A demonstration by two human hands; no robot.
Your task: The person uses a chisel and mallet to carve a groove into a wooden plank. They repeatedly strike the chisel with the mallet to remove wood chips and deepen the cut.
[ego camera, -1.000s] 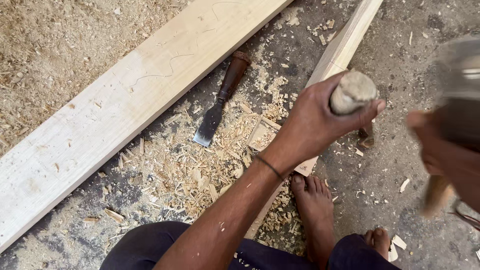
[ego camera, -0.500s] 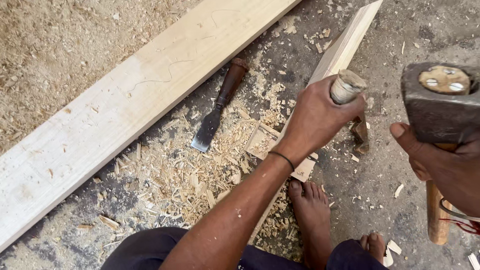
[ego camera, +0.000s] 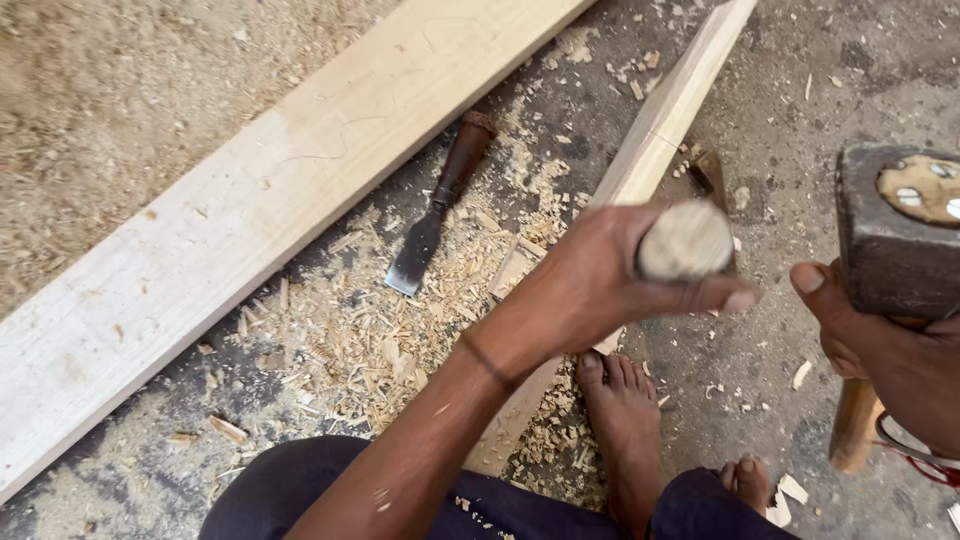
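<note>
Left hand (ego camera: 600, 285) is closed around chisel handle (ego camera: 685, 240); right hand (ego camera: 890, 350) grips raised mallet (ego camera: 895, 230). A glancing blow risks struck fingers or bare foot (ego camera: 625, 420).

Left of the left hand's fingers (ego camera: 700, 298), little room: narrow batten (ego camera: 660, 130) directly beneath, spare chisel (ego camera: 440, 205) and heaped shavings (ego camera: 400, 330) just beyond, then the wide plank (ego camera: 250, 210) barring the way farther left. Right of those fingers, only a narrow gap before the right hand (ego camera: 890, 350) and its mallet head (ego camera: 895, 235), held close and level with the gripped chisel handle (ego camera: 685, 240). Nearer than the fingers, a bare foot (ego camera: 625, 420) pressed against the batten; beyond the fingertips, open gritty floor (ego camera: 800, 90) with scattered chips.
</note>
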